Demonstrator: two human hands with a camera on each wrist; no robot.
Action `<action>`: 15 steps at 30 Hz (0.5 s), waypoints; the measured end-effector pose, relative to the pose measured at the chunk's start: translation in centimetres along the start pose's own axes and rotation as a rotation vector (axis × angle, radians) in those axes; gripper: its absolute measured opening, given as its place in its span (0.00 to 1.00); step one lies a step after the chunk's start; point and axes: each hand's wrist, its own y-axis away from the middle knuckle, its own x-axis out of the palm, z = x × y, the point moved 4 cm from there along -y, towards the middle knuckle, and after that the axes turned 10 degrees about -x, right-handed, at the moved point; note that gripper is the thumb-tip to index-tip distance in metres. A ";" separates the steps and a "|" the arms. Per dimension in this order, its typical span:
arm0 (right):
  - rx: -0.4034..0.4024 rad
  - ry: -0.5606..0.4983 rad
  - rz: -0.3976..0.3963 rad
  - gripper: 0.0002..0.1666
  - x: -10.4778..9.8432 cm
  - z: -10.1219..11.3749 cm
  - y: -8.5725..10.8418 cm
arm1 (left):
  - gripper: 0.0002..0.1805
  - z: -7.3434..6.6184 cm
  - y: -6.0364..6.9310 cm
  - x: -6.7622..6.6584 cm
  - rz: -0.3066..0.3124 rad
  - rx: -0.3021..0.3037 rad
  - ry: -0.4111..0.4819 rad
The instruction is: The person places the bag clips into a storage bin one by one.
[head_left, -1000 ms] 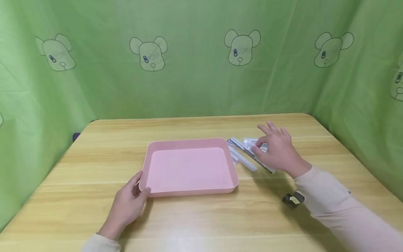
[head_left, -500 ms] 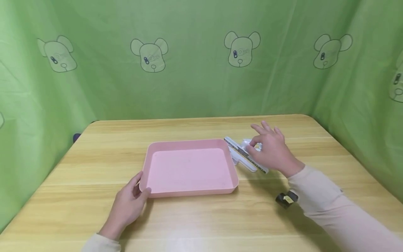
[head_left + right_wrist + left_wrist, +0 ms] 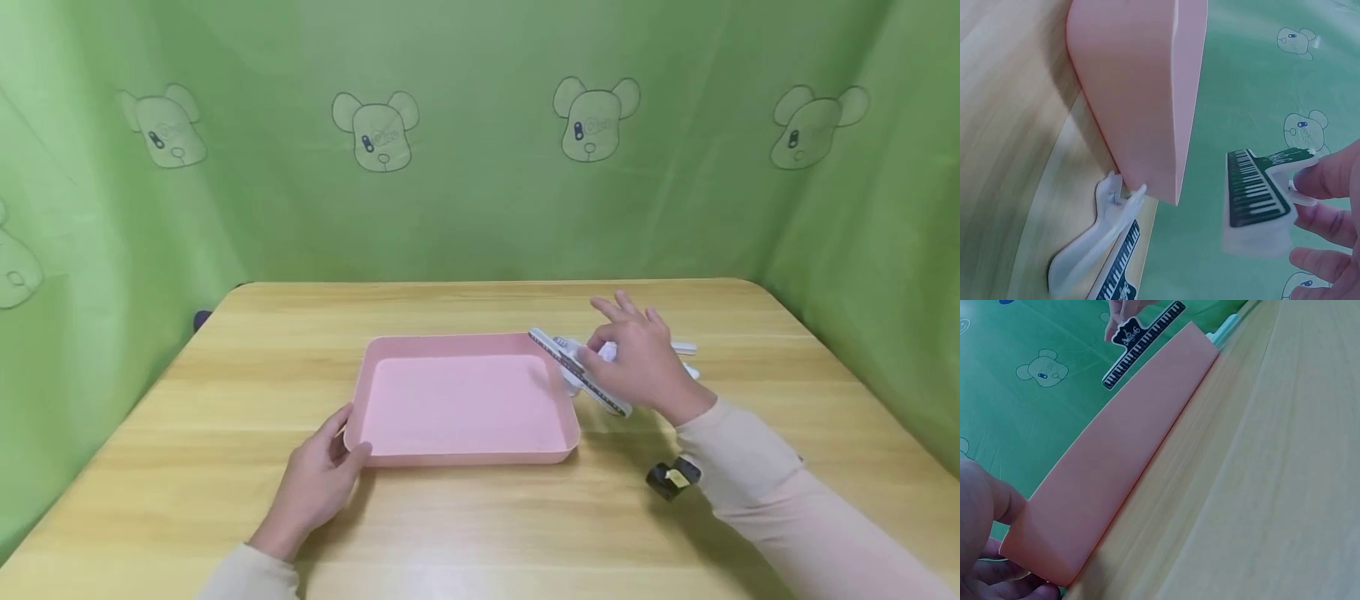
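From where I stand, the step in hand seems to be lifting a white plastic clip with a black-and-white piano-keyboard print (image 3: 579,374) over toward the pink, rectangular, high-walled tray (image 3: 468,408). The tray sits flat on the light wood-grain desk (image 3: 457,542), in the centre of the head view. The right hand (image 3: 637,362), right of centre there, pinches the clip by its handle between thumb and forefinger, the other fingers spread away. In that view the clip slants across the tray's upper-right corner; the right wrist view shows it held in the air, apart from the tray wall.

At the tray's lower-left corner, the left hand (image 3: 315,479) grips the wall, thumb on one side and fingers curled around the other, which I'd say steadies it.

More clips lie on the desk by the tray's right end: toward the bottom of the right wrist view I can make out a pale, smooth plastic clip (image 3: 1091,244) and, next to it, another keyboard-printed clip (image 3: 1116,262). I can't tell whether the pale one touches the tray.

To my eye, the next move calls for carrying the pinched clip leftward past the rim without knocking it, then lowering it before the fingers let go, with the corner held firm.
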 end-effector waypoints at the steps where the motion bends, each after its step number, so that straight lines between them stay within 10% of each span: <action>1: 0.000 -0.007 0.005 0.11 0.1 0.1 -0.1 | 0.34 0.1 0.0 0.0 -0.005 -0.001 0.002; 15: -0.022 -0.042 0.031 0.11 1.8 0.6 -1.8 | 0.33 0.7 -1.0 0.4 -0.055 0.028 0.027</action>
